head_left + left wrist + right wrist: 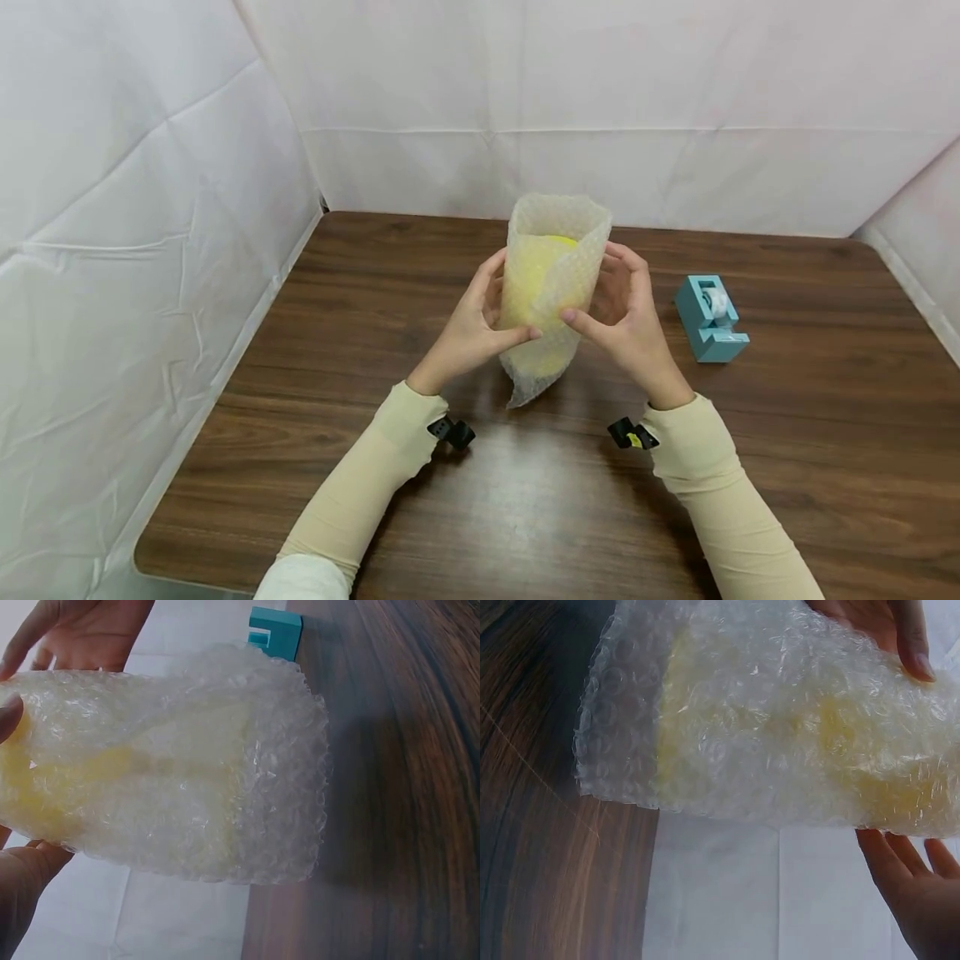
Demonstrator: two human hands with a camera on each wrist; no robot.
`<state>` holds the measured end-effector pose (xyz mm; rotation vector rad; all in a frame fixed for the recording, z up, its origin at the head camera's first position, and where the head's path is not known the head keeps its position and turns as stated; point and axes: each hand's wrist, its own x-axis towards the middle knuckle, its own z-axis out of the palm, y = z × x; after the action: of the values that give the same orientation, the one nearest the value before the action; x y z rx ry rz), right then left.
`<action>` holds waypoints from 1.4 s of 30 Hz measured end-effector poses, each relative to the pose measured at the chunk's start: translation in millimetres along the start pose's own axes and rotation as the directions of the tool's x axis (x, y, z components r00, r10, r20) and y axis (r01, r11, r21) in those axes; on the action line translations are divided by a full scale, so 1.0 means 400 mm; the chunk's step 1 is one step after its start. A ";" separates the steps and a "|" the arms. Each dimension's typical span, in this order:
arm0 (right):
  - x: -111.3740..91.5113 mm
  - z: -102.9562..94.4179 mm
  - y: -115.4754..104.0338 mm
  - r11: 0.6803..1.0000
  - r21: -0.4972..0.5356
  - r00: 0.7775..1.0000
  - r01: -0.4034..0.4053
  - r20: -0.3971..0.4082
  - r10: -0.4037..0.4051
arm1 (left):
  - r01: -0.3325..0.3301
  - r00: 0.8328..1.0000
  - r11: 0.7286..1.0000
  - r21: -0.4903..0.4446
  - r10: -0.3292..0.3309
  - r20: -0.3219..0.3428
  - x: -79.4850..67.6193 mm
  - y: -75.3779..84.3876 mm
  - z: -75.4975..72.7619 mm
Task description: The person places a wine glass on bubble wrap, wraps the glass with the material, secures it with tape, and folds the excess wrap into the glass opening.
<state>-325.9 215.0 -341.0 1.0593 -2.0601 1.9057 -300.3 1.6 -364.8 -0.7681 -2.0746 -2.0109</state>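
Note:
A yellow object (562, 241), its kind hidden by the wrapping, stands inside a sleeve of bubble wrap (558, 212). The upper end of the wrap gapes above the yellow rim; the lower end narrows to a loose corner. My left hand (472, 321) grips the bundle from the left, thumb across the near face. From the other side my right hand (626, 325) holds it, the thumb pressing on the wrap. In the left wrist view, bubble wrap (277, 772) extends beyond the yellow part, above the tabletop. The right wrist view shows the right hand (922, 892) along the bundle's edge.
A teal tape dispenser (708, 321) with a roll of clear tape stands on the brown wooden table (825, 400), right of the hands. White cloth walls (405, 100) rise behind the table and at both sides.

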 end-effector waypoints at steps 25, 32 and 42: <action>0.009 0.015 0.021 0.462 -0.687 0.780 0.561 0.252 -0.573 | -0.056 0.998 0.998 -0.011 0.056 0.014 0.001 -0.017 -0.002; 0.008 0.013 0.013 0.454 -0.694 0.797 0.559 0.299 -0.525 | -0.080 0.996 0.997 0.003 0.080 0.029 0.003 -0.019 -0.001; 0.005 0.010 -0.007 0.468 -0.670 0.799 0.576 0.342 -0.494 | -0.062 0.996 0.998 0.001 0.062 0.063 -0.004 -0.017 0.001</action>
<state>-324.6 210.7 -338.4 1.3297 -1.8973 0.5681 -301.9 1.9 -371.5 -0.8947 -2.0598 -1.9751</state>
